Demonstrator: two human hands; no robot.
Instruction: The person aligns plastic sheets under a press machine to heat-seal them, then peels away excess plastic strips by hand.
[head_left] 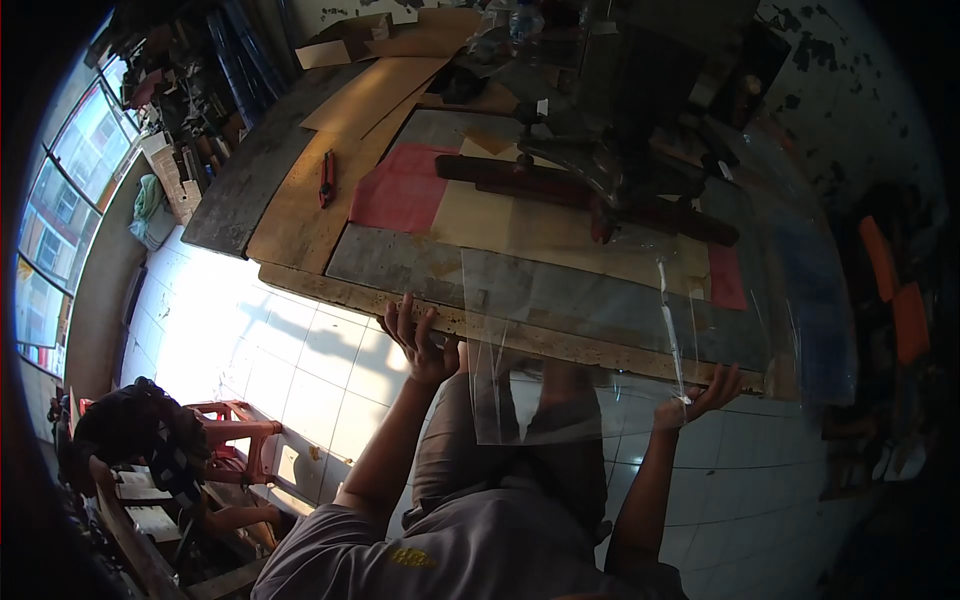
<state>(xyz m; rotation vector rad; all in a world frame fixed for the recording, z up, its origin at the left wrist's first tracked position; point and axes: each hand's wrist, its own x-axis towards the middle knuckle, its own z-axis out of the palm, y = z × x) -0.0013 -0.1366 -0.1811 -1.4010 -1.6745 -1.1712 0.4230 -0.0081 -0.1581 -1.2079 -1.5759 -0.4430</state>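
Note:
My left hand (422, 345) rests at the front edge of the worktable (420, 312), its fingers spread and holding nothing. Further right, my right hand (708, 393) is at the same edge with its fingers stretched out. A clear plastic sheet (535, 405) lies over the table's front part and hangs down past the edge between my hands. One bright crease of it runs down to my right hand; whether the hand pinches it I cannot tell. Above the table stands a dark metal machine with a long bar (580, 190), over a pale and red covered surface (400, 187).
A red cutter knife (327, 180) lies on brown cardboard (300, 205) at the left. More cardboard pieces (385, 95) are at the back. Clear plastic (825, 340) hangs at the right corner. At lower left, another person (150, 440) sits near a red stool (240, 430).

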